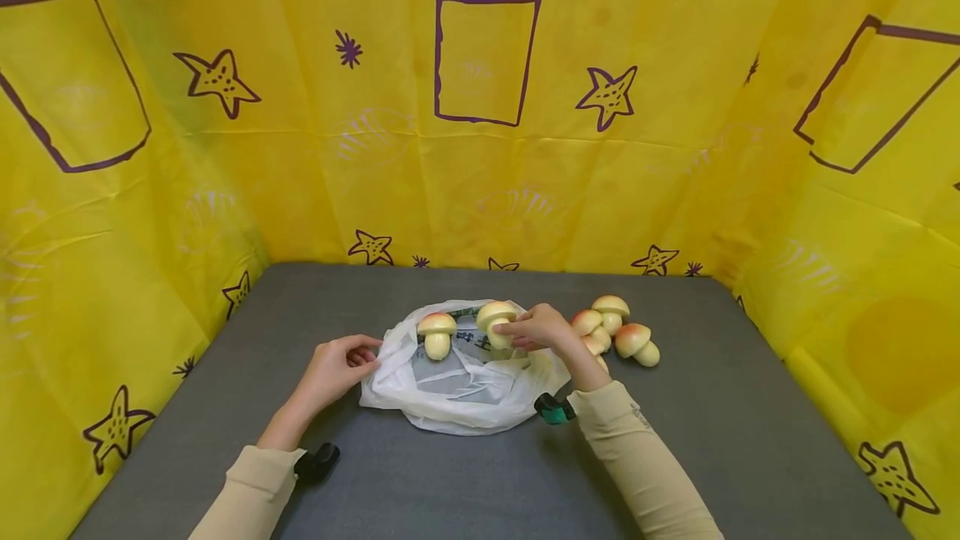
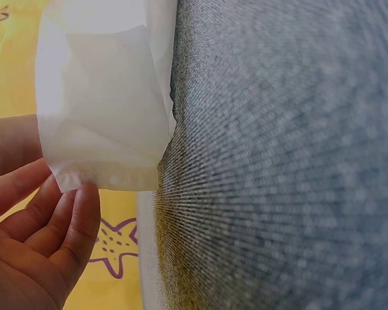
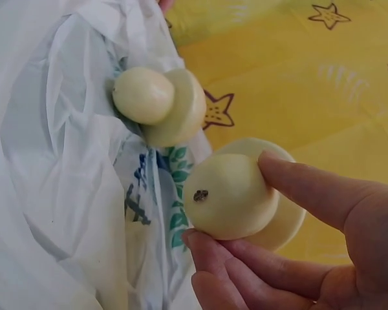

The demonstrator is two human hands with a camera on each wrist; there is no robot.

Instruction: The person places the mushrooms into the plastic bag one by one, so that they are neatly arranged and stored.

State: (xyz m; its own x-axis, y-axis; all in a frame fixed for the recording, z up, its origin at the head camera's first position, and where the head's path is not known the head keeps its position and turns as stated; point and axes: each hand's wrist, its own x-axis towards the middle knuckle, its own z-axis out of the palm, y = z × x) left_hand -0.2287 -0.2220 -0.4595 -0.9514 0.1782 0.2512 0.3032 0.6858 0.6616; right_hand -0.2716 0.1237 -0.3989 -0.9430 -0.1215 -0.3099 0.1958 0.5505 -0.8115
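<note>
A white plastic bag [image 1: 480, 407] lies on the table with its mouth spread wide. My left hand [image 1: 341, 365] pinches the bag's left rim; in the left wrist view that hand [image 2: 45, 239] has its fingertips at the edge of the plastic [image 2: 110, 110]. Between the thumb and fingers of my right hand [image 1: 542, 328] is the stem of a toy mushroom [image 1: 495, 313], above the bag's far right side. The right wrist view shows the held mushroom [image 3: 229, 197] stem end first, with a dark spot. Another toy mushroom [image 1: 437, 335] sits in the bag's mouth, to the left.
Several more toy mushrooms [image 1: 633, 343] lie in a cluster on the dark grey table [image 1: 420, 490], right of the bag and beyond my right forearm. Yellow patterned cloth [image 1: 487, 190] rises along the table's back and sides. Black wrist mounts [image 1: 318, 462] sit on both forearms.
</note>
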